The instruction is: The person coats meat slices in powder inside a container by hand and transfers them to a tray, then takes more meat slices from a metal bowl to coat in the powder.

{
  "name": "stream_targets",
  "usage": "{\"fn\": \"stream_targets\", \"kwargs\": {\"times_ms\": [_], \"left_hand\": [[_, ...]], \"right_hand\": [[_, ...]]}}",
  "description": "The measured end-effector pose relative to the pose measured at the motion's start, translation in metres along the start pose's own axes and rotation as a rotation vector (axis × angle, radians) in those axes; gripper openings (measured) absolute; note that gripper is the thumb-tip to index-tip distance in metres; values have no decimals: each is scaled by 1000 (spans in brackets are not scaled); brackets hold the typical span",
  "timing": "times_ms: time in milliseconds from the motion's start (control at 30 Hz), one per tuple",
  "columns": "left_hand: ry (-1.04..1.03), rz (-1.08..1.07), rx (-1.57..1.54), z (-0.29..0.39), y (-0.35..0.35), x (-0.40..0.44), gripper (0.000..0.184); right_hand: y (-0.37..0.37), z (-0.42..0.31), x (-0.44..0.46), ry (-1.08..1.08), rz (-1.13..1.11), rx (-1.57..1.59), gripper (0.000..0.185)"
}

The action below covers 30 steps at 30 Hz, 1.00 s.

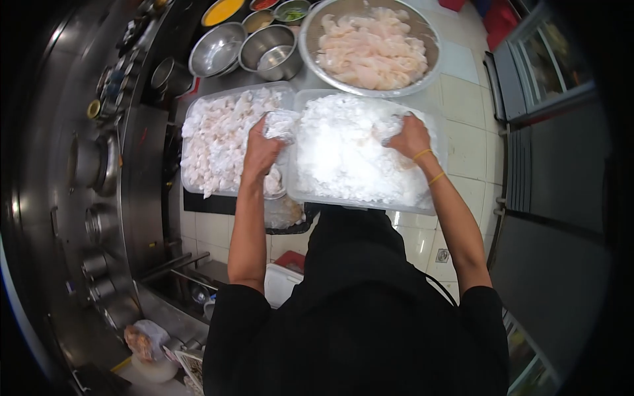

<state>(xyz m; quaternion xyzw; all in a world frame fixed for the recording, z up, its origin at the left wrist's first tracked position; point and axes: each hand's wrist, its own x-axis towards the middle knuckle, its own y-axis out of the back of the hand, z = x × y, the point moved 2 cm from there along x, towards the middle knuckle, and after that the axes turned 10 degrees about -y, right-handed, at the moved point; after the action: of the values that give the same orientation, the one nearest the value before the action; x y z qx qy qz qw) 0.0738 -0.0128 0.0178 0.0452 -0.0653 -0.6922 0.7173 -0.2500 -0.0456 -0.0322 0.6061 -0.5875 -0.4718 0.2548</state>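
Observation:
A clear plastic tub (370, 205) full of white flour-like powder (343, 152) is directly in front of me. To its left, a second tub (188, 109) holds many pale, powder-coated pieces of raw meat (221, 142). My left hand (262, 148) is over the right side of that second tub, beside the shared rims. Its fingers are curled round a white, powder-covered lump (282, 124), which looks like a coated meat piece. At the right side of the powder, my right hand (411, 137) has its fingertips sunk in, so what they hold is hidden.
Behind the tubs stands a large metal bowl (304, 49) of raw pale meat strips (373, 49). Metal bowls (269, 53) and small containers of yellow (222, 11), red and green food sit back left. A steel counter (142, 152) runs along the left; fridges (555, 158) line the right.

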Motion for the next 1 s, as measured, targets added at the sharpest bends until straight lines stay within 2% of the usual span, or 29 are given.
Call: {"fn": "stream_targets", "kwargs": {"times_ms": [67, 167, 267, 367, 400, 433, 533, 733, 800, 867, 933, 1000], "left_hand": [[-34, 20, 155, -3, 30, -6, 46], [-4, -26, 435, -40, 57, -18, 54], [-76, -91, 806, -99, 55, -30, 58], [-21, -209, 952, -99, 41, -39, 63], [-2, -235, 1001, -99, 40, -39, 64], [13, -246, 949, -97, 43, -39, 63], [-129, -120, 735, -85, 60, -42, 58], [16, 165, 312, -85, 104, -41, 46], [-38, 240, 225, -90, 110, -43, 41], [-29, 294, 152, -94, 118, -45, 40], [-37, 355, 60, -96, 125, -46, 38], [-36, 394, 51, -102, 131, -51, 38]], "right_hand": [[4, 9, 4, 23, 26, 155, 63], [9, 24, 14, -71, -96, 391, 58], [7, 30, 15, -120, -141, 649, 46], [19, 6, -2, -223, -211, 884, 37], [20, 1, -3, -189, -235, 945, 36], [20, -3, -4, -156, -259, 1007, 35], [24, -30, -4, -89, -353, 1139, 35], [12, -151, -7, 162, -558, 1221, 33], [-8, -189, 4, 217, -590, 1055, 28], [-34, -224, 14, 154, -709, 955, 30], [-93, -239, 52, 256, -553, 525, 50], [-107, -269, 37, 185, -367, 231, 61]]}}
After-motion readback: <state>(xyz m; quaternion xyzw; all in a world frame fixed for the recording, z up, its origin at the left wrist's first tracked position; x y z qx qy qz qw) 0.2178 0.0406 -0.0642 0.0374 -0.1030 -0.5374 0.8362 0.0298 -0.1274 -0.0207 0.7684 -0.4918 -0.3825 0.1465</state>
